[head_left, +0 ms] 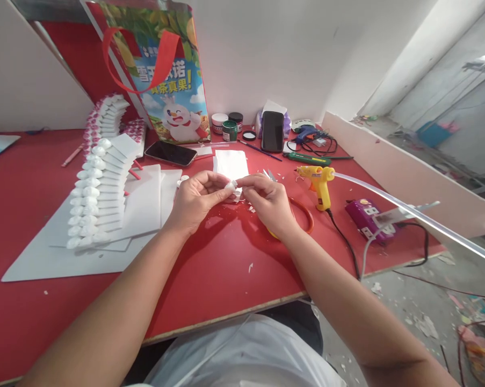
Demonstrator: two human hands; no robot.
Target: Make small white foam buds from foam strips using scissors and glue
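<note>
Over the red table (226, 279), my left hand (194, 201) pinches a small white piece (231, 185) between thumb and fingertips. From the other side, the closed fingertips of my right hand (268, 204) meet the same piece; its exact kind is too small to make out. Just behind the hands lies a stack of white paper sheets (231, 161). Scissors with an orange handle (308, 215) lie partly hidden under my right hand. To the left, a curved row of white padded tips on flat strips (101, 199) rests on white boards (145, 199).
A yellow glue gun (320, 185) with a long clear stick stands at the right, beside a purple power box (371, 220) and cables. Behind are a phone (170, 153), another upright phone (273, 131), paint jars (229, 130) and a printed bag (169, 80).
</note>
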